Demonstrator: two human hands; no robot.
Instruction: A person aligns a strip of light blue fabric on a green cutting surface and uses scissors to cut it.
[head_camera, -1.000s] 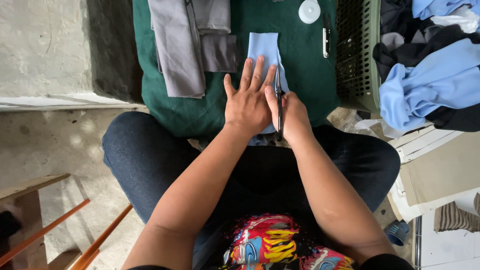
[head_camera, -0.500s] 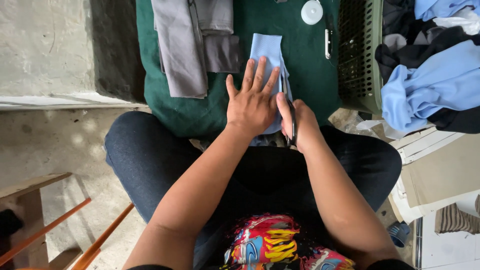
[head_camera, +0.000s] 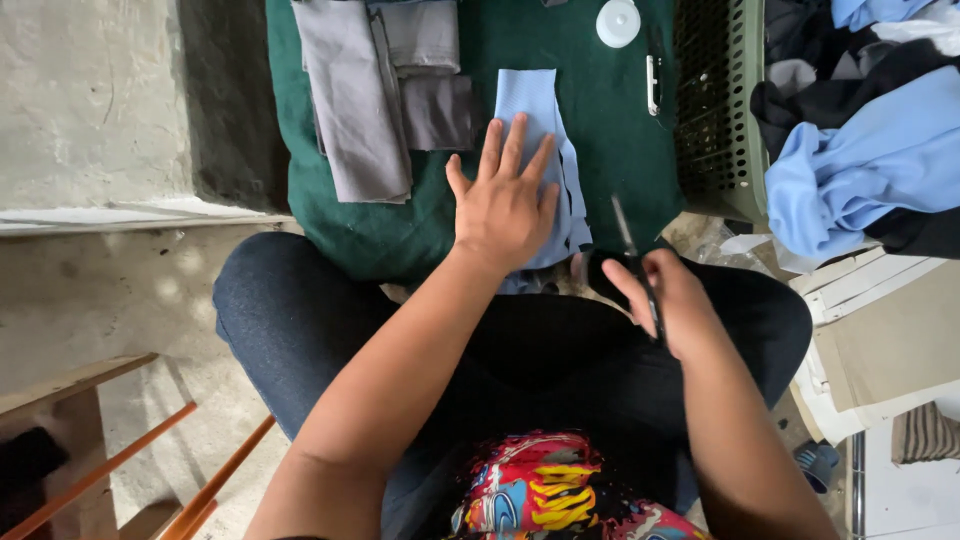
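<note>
My left hand (head_camera: 503, 203) lies flat, fingers spread, on a light blue strip of cloth (head_camera: 535, 110) that rests on a dark green cloth mat (head_camera: 600, 110). To its right, above my lap, my right hand (head_camera: 668, 300) grips a pair of scissors (head_camera: 628, 235); the blades point up toward the mat's right edge and sit apart from the blue strip. Whether the blades are apart is blurred.
Folded grey cloth pieces (head_camera: 370, 90) lie on the mat's left part. A white round lid (head_camera: 618, 22) and a small dark tool (head_camera: 652, 85) sit near the top. A green plastic basket (head_camera: 715, 110) with blue and dark clothes (head_camera: 860, 160) stands at the right.
My right hand has drawn the scissors away from the blue strip, down and to the right. My left hand stays pressed on the strip.
</note>
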